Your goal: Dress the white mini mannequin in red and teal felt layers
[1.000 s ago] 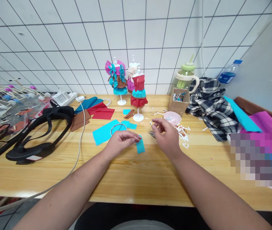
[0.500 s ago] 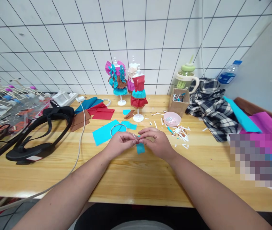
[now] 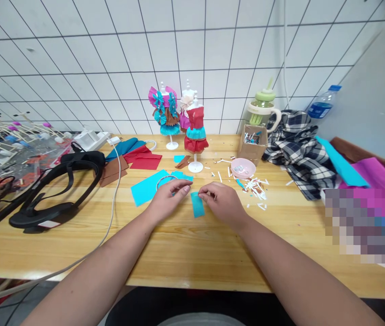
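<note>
My right hand (image 3: 224, 199) is closed in a pinch at the upper right corner of a small teal crepe paper strip (image 3: 197, 206). The strip's lower end hangs toward me. To its left, my left hand (image 3: 171, 197) is open, thumb and fingers apart, with nothing visible in it. Behind that hand a thin ring (image 3: 158, 183) lies on a larger turquoise paper sheet (image 3: 144, 190), partly hidden. Small turquoise pieces (image 3: 186, 177) lie beyond the fingers. A mini dress form (image 3: 196, 131) in red and turquoise paper stands just past my hands.
Another dressed form (image 3: 170, 122) stands farther back. At right are a pink bowl (image 3: 243, 168), white paper scraps (image 3: 258, 189), a cardboard box (image 3: 252, 147) and plaid cloth (image 3: 292, 149). A black headset (image 3: 56, 190) and a white cable (image 3: 113, 199) lie at left.
My hands have moved apart; the left fingers have let go and drawn left. The teal strip now shows more fully, still at my right fingertips.
</note>
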The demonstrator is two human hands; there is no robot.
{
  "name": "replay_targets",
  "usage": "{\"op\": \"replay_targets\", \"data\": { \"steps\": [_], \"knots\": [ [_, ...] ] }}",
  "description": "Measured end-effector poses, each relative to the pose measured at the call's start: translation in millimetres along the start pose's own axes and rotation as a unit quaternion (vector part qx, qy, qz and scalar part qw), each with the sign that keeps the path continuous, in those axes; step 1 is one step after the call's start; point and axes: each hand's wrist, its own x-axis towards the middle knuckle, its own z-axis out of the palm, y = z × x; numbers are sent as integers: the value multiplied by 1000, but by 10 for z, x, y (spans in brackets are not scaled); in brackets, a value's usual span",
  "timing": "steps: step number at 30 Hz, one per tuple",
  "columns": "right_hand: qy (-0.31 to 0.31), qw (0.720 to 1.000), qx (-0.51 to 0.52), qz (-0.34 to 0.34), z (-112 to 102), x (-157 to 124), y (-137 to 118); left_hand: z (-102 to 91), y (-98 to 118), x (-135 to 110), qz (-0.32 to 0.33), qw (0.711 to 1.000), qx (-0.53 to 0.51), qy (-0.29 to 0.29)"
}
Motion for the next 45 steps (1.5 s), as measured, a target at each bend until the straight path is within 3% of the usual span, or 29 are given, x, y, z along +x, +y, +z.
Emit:
{"op": "replay_targets", "data": {
  "steps": [5, 12, 17, 21, 23, 26, 30, 32, 35, 40, 45],
  "knots": [
    [2, 997, -64, -43, 15, -35, -63, 71, 11, -5, -1, 995, -74, -69],
    [4, 994, -100, -43, -25, -57, -111, 90, 31, -15, 9, 996, -78, -45],
    [-28, 998, 4, 64, -9, -10, -88, 21, 21, -39, 138, 982, 126, -1],
    [-124, 964, 161, 171, 11, 50, -19, -12, 77, -89, 196, 950, 242, 8],
    [-147, 968, 116, 169, -1, 70, 24, 0, 80, -94, 189, 946, 261, 20],
    [-106, 984, -43, 136, -59, 80, 97, -19, -1, -48, 113, 949, 290, 48],
    [-71, 979, -150, 119, -143, 67, 184, -210, -188, 50, -19, 945, 323, 37],
    [-80, 974, -183, 108, -148, 56, 211, -306, -243, 76, -43, 937, 337, 79],
    [-95, 966, -216, 101, -121, 46, 240, -315, -246, 73, -24, 939, 324, 113],
    [-106, 958, -247, 99, -96, 49, 266, -83, -160, 36, 59, 966, 250, 29],
    [-118, 953, -265, 88, -101, 52, 264, -23, -108, 39, 82, 972, 219, 1]
  ]
}}
